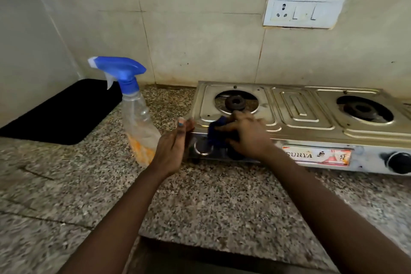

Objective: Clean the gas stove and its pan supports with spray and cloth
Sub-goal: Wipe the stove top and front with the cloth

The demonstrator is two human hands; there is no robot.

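A two-burner steel gas stove (298, 109) stands on the granite counter, with no pan supports on its burners. My right hand (246, 133) presses a dark blue cloth (216, 129) against the stove's front left corner, over the left knob area. My left hand (175, 144) rests flat against the stove's left end, fingers together, holding nothing. A clear spray bottle (138, 118) with a blue trigger head and a little orange liquid stands upright just left of my left hand.
A black mat (60, 113) lies at the counter's back left by the wall. A wall socket (302, 11) sits above the stove. The right knob (399, 162) shows on the stove's front. Speckled granite counter (211, 202) spreads in front, with its edge near me.
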